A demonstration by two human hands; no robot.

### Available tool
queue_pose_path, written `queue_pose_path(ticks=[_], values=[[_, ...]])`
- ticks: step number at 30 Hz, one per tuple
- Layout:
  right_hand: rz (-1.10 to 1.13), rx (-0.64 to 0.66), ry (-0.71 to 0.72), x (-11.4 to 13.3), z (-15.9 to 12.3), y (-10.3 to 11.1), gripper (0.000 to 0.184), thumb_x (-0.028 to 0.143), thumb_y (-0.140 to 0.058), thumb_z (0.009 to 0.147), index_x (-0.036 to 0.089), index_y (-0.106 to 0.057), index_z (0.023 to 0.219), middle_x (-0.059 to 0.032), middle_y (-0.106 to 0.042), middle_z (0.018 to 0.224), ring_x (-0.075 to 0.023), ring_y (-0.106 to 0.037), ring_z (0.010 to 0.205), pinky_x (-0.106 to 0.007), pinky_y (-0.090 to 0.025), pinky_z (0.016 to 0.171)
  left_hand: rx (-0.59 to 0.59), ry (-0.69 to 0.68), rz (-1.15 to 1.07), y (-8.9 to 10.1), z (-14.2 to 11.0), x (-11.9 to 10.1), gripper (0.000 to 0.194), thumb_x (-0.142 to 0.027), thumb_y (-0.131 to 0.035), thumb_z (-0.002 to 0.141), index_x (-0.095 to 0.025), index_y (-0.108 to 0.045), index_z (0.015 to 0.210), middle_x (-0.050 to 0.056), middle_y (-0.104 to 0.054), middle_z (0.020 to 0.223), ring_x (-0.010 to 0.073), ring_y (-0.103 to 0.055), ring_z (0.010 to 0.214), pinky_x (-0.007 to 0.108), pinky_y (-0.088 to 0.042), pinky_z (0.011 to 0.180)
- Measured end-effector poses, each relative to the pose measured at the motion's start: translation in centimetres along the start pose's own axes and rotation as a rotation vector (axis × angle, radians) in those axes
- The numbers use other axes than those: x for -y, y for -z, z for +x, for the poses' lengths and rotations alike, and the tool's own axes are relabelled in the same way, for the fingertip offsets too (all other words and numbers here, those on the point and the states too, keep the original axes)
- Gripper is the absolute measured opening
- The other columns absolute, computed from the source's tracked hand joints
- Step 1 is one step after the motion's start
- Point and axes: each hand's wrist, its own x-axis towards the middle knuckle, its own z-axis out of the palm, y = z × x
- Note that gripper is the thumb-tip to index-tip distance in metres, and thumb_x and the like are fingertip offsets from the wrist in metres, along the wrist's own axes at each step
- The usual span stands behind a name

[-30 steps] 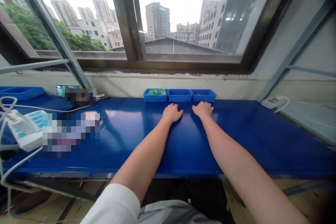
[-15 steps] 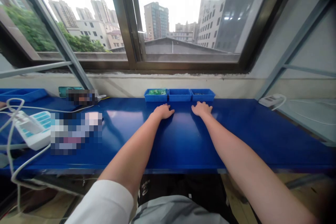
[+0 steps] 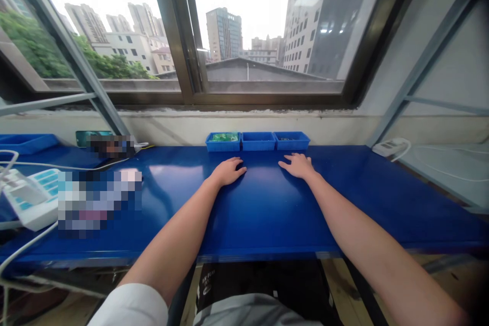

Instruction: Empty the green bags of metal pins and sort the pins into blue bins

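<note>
Three blue bins (image 3: pixel 259 146) are sitting in a row at the back of the counter (image 3: pixel 263 209), the leftmost holding something green (image 3: pixel 223 137), while the left hand (image 3: pixel 229 171) and right hand (image 3: pixel 299 166) are spreading palm-down over the counter near them, each grip lying open and holding nothing.

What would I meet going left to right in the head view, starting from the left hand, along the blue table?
Left hand → middle bin → right hand → white device. The green-filled bin and right bin overlap the hands' span.
</note>
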Motion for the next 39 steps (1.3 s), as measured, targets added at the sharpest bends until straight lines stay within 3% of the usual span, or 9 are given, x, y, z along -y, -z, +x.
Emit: queue_pose_path(ticks=[12, 21, 25, 28, 30, 34, 39], values=[[0.008, -0.008, 0.049, 0.1, 0.9, 0.4, 0.063, 0.063, -0.042, 0.081, 0.023, -0.054, 0.128, -0.0145, -0.051, 0.133, -0.0359, -0.043, 0.122, -0.050, -0.033, 0.096, -0.022, -0.031, -0.041, 0.6, 0.4, 0.2, 0.049, -0.048, -0.046, 0.084, -0.016, -0.061, 0.118, 0.010, -0.057, 0.128, 0.0241, -0.053, 0.119, 0.034, -0.038, 0.104], [0.010, -0.039, 0.027, 0.7, 1.1, 0.2, 0.059, 0.061, -0.042, 0.082, 0.022, -0.056, 0.124, -0.0165, -0.052, 0.126, -0.0351, -0.044, 0.119, -0.047, -0.033, 0.094, -0.067, 0.014, 0.064, 0.7, 1.1, 0.2, 0.038, -0.042, -0.047, 0.084, -0.020, -0.065, 0.109, 0.007, -0.066, 0.114, 0.0257, -0.060, 0.107, 0.035, -0.046, 0.093], [0.011, -0.048, 0.019, 0.9, 0.9, 0.3, 0.058, 0.060, -0.041, 0.082, 0.021, -0.056, 0.123, -0.0167, -0.052, 0.124, -0.0345, -0.044, 0.118, -0.047, -0.033, 0.094, -0.177, 0.068, 0.068, 0.8, 1.0, 0.1, 0.033, -0.036, -0.046, 0.084, -0.021, -0.065, 0.106, 0.007, -0.065, 0.111, 0.0226, -0.061, 0.103, 0.032, -0.047, 0.092], [0.009, -0.049, 0.015, 1.0, 0.8, 0.3, 0.057, 0.059, -0.041, 0.083, 0.021, -0.056, 0.123, -0.0163, -0.052, 0.124, -0.0341, -0.043, 0.118, -0.046, -0.032, 0.095, -0.368, 0.138, 0.122, 1.1, 0.9, 0.0, 0.038, -0.032, -0.047, 0.084, -0.017, -0.059, 0.116, 0.011, -0.057, 0.125, 0.0249, -0.054, 0.115, 0.034, -0.044, 0.098], [0.005, -0.053, 0.010, 1.0, 0.9, 0.3, 0.058, 0.059, -0.040, 0.083, 0.021, -0.055, 0.123, -0.0165, -0.052, 0.124, -0.0343, -0.043, 0.118, -0.046, -0.032, 0.095, -0.436, 0.148, 0.159, 1.4, 0.9, 0.3, 0.047, -0.030, -0.047, 0.083, -0.014, -0.051, 0.127, 0.013, -0.046, 0.138, 0.0271, -0.042, 0.129, 0.036, -0.037, 0.105], [-0.007, -0.047, -0.001, 1.2, 1.0, 0.2, 0.057, 0.058, -0.040, 0.084, 0.020, -0.055, 0.123, -0.0172, -0.051, 0.124, -0.0348, -0.044, 0.117, -0.046, -0.033, 0.094, -0.320, 0.174, 0.148, 1.5, 1.1, 1.3, 0.061, -0.032, -0.048, 0.083, -0.013, -0.036, 0.140, 0.013, -0.028, 0.151, 0.0285, -0.021, 0.141, 0.041, -0.025, 0.113], [-0.021, -0.051, -0.003, 1.3, 1.0, 0.1, 0.057, 0.058, -0.038, 0.084, 0.020, -0.055, 0.124, -0.0180, -0.050, 0.124, -0.0354, -0.044, 0.116, -0.046, -0.033, 0.094, -0.203, 0.232, 0.084, 1.2, 1.5, 2.6, 0.066, -0.039, -0.043, 0.086, -0.017, -0.025, 0.146, 0.012, -0.021, 0.154, 0.0292, -0.013, 0.143, 0.047, -0.020, 0.113]])
